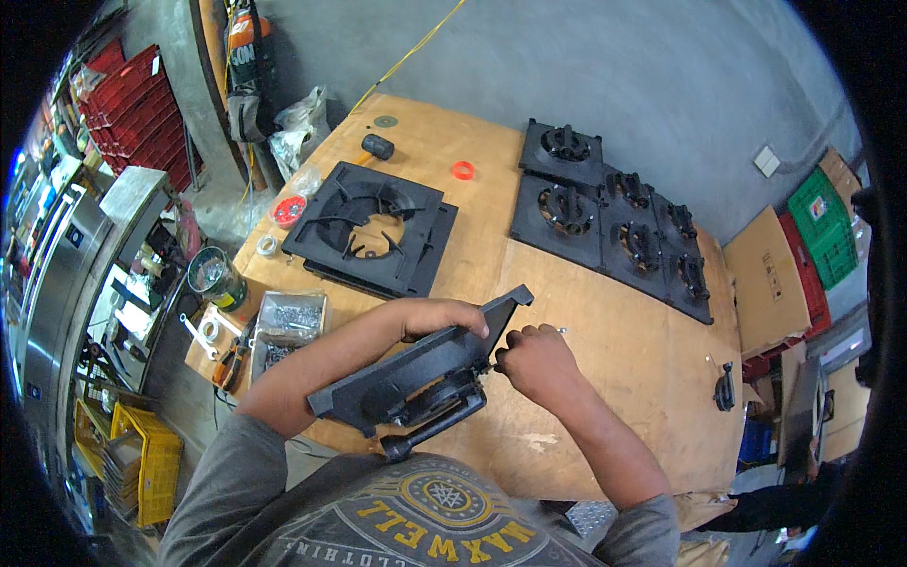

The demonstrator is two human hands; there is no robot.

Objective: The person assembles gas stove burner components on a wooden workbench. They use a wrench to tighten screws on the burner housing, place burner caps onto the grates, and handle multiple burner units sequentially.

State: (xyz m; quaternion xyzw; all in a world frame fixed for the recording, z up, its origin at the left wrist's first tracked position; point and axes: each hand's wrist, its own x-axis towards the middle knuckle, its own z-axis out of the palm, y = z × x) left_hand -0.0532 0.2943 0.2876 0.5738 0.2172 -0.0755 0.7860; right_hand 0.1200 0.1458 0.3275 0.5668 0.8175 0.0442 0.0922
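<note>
Grey T-shirt (pixel 425 506) with a yellow-and-white print is filling the lower edge, nearest the camera. Just beyond it, a black burner plate (pixel 402 373) is being held up on a tilt over the near part of the wooden table (pixel 605 416); its burner ring and black pipe (pixel 444 425) are facing the wearer's body.

Left hand (pixel 449 319): reaching across behind the plate and gripping its upper edge, thumb showing over the rim; the other fingers are mostly being hidden by the plate.

Right hand (pixel 539 367): hovering just beside the burner's right side, fingers curling inward near a small dark piece (pixel 495 367). Cannot tell whether they are gripping it.

Surroundings: a black square frame with a pan support (pixel 331 231) is lying on the table's left half, over another dark plate. Six burner plates (pixel 635 248) are lying side by side toward the wall. A black mallet head (pixel 378 146) and a red-orange ring (pixel 462 170) are resting farther back. At the left edge, a can of small parts (pixel 215 279), a clear container of screws (pixel 293 314) and orange-handled pliers (pixel 230 364) are sitting near one another. One small black part (pixel 724 387) is lying by the right edge.
</note>
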